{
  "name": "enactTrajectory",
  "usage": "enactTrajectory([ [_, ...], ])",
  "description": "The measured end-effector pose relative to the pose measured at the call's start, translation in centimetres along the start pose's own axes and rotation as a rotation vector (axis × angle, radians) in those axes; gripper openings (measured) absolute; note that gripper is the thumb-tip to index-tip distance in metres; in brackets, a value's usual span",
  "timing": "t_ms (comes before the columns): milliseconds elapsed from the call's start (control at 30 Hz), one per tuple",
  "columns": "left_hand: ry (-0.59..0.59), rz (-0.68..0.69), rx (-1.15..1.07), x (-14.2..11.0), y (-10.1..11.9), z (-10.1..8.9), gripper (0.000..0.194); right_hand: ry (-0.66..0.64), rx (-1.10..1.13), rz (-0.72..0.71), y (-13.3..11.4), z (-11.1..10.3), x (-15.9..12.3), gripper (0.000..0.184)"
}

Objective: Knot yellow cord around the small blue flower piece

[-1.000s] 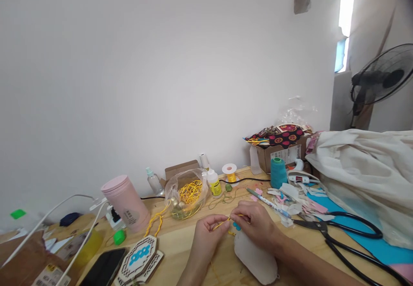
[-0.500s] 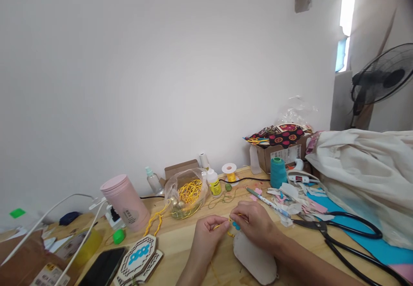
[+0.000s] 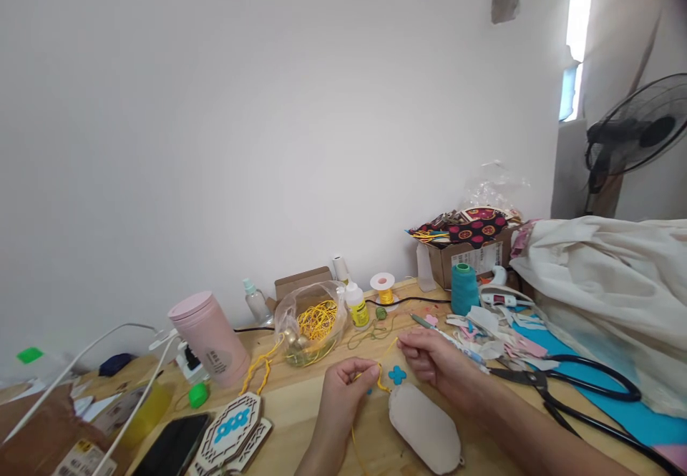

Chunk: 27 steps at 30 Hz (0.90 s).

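My left hand pinches a yellow cord between thumb and fingertips. The cord is joined to the top end of a whitish rounded flat piece, which lies on the table with a small ring at its lower right. My right hand grips another stretch of the same cord, pulled up and taut between both hands. A blue flower-shaped cutout lies between the hands, just above the whitish piece. A bit of blue also shows beside my left fingertips.
Black scissors, paper scraps and a pen lie right. Behind stand a bag of yellow cord, a glue bottle and a teal thread cone. Left are a pink cup, a phone and an octagonal wooden piece.
My right hand has drawn away up and to the right, stretching the cord. The blue flower cutout is now uncovered. My left hand has stayed nearly in place.
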<state>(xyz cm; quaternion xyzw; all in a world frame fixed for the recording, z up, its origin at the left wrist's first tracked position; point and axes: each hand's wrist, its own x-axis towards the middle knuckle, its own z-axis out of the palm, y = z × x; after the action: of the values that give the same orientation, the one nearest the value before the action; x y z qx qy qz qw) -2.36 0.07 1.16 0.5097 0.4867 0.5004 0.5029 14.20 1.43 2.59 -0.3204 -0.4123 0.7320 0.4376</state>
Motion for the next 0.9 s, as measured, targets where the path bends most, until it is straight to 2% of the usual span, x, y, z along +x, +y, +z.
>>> enactTrajectory([
  [133, -0.002, -0.086, -0.067, 0.1, -0.3, 0.0, 0.021, -0.039, 0.234, 0.093, -0.5, -0.7, -0.1, 0.011],
  [267, 0.016, -0.077, -0.097, 0.0, -0.2, -0.1, 0.022, -0.107, 0.191, 0.154, -0.3, -0.3, -0.4, 0.013],
  [367, 0.04, -0.016, -0.061, 0.0, 0.1, -0.2, 0.019, -0.116, -0.008, 0.087, -0.1, 0.4, -0.6, 0.026],
  [500, 0.044, 0.007, 0.001, -0.2, 0.4, -0.1, 0.019, 0.006, -0.198, -0.066, 0.6, 1.0, -0.2, 0.038],
  [667, 0.007, 0.023, 0.022, -0.3, 0.7, 0.3, 0.017, 0.028, -0.65, -0.377, 1.7, 0.9, 0.5, 0.022],
  [833, -0.009, 0.023, 0.12, -0.4, 0.6, 0.4, 0.016, 0.123, -1.042, -0.532, 1.8, 0.7, 0.1, 0.022],
  [900, 0.002, 0.022, 0.143, -0.4, 0.6, 0.3, 0.017, 0.166, -1.116, -0.567, 1.7, 0.8, 0.0, 0.022],
])
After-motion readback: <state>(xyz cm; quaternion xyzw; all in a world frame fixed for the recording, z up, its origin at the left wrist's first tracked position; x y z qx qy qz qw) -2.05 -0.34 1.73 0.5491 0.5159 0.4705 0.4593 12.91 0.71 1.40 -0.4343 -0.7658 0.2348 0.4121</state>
